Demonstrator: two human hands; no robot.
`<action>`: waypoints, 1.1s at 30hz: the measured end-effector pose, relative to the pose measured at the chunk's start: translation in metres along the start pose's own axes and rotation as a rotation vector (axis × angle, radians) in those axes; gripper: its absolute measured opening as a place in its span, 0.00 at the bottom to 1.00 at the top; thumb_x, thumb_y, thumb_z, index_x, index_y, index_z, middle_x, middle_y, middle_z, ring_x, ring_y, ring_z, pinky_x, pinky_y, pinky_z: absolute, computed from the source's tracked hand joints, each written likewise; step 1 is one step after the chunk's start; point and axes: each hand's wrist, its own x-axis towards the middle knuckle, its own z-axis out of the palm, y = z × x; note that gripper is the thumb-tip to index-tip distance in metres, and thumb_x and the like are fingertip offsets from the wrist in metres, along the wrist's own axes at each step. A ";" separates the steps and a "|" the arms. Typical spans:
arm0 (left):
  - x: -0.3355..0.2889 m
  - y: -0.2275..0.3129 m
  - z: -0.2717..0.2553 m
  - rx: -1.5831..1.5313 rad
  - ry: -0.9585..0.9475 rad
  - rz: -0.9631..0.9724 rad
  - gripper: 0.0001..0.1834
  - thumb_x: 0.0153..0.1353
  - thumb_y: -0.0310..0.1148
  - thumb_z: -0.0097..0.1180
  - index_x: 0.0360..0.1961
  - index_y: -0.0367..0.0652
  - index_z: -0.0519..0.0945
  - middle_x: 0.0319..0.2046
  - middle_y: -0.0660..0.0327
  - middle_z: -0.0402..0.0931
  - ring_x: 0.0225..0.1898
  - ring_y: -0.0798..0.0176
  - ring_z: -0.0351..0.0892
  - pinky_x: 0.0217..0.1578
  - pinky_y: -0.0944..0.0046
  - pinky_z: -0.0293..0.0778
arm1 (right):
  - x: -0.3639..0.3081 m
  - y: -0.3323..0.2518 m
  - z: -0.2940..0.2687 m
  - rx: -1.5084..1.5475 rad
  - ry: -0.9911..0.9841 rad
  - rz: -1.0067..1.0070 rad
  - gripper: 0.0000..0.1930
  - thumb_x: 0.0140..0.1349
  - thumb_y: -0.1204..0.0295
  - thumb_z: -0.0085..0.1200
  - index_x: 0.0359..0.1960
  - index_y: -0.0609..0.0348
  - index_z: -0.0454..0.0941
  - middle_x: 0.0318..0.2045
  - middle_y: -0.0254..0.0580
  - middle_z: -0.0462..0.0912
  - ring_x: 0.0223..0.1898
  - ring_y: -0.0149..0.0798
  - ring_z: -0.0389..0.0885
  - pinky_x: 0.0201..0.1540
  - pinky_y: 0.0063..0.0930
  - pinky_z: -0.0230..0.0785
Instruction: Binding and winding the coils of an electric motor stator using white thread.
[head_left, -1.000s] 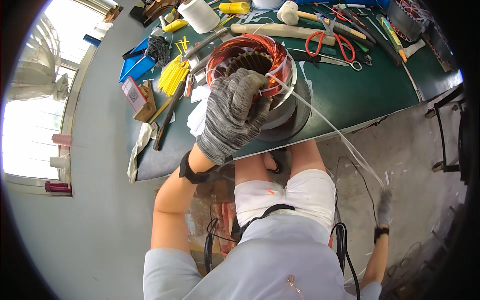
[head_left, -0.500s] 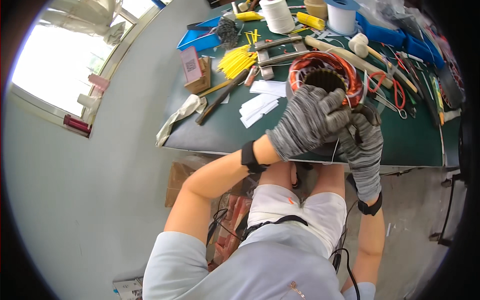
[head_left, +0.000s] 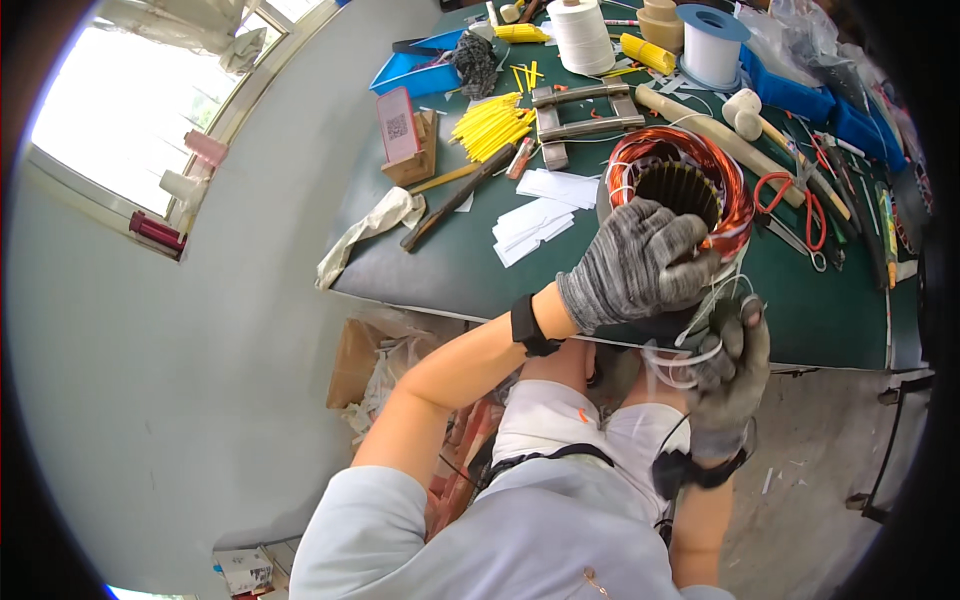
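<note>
Left grip [head_left: 640, 265] on stator [head_left: 680, 190]

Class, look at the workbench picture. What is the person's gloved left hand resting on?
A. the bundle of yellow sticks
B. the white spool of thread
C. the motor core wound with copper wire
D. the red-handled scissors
C: the left hand lies over the near rim of the motor core, whose copper wire ring shows just beyond the fingers.

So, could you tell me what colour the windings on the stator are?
Copper-orange windings, clearest in the head view.
</note>
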 end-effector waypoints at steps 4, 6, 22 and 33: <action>-0.005 -0.007 -0.013 -0.048 0.023 0.019 0.16 0.37 0.32 0.63 0.32 0.48 0.78 0.34 0.58 0.73 0.27 0.58 0.74 0.26 0.61 0.67 | 0.071 -0.067 0.053 0.469 0.321 0.790 0.07 0.65 0.68 0.45 0.38 0.57 0.71 0.16 0.20 0.58 0.10 0.14 0.49 0.09 0.11 0.41; -0.004 -0.021 -0.012 -0.085 0.011 0.035 0.17 0.39 0.36 0.64 0.34 0.52 0.77 0.31 0.59 0.73 0.25 0.59 0.75 0.26 0.59 0.68 | 0.066 -0.043 0.041 0.103 0.251 0.607 0.10 0.65 0.64 0.45 0.38 0.57 0.72 0.18 0.22 0.62 0.12 0.16 0.52 0.12 0.13 0.47; 0.034 -0.015 -0.031 -0.169 -0.419 -0.411 0.17 0.47 0.36 0.63 0.37 0.37 0.78 0.32 0.53 0.75 0.34 0.53 0.74 0.37 0.57 0.70 | 0.038 -0.043 -0.040 -1.343 0.198 -0.052 0.15 0.60 0.75 0.49 0.49 0.54 0.74 0.34 0.44 0.77 0.40 0.41 0.76 0.42 0.29 0.69; 0.052 -0.025 -0.037 -0.035 -0.705 -0.247 0.24 0.53 0.44 0.56 0.47 0.41 0.75 0.43 0.48 0.74 0.46 0.48 0.73 0.50 0.52 0.65 | 0.040 0.025 0.026 -1.327 0.115 -0.099 0.23 0.56 0.79 0.49 0.54 0.48 0.68 0.46 0.47 0.70 0.45 0.46 0.72 0.49 0.34 0.67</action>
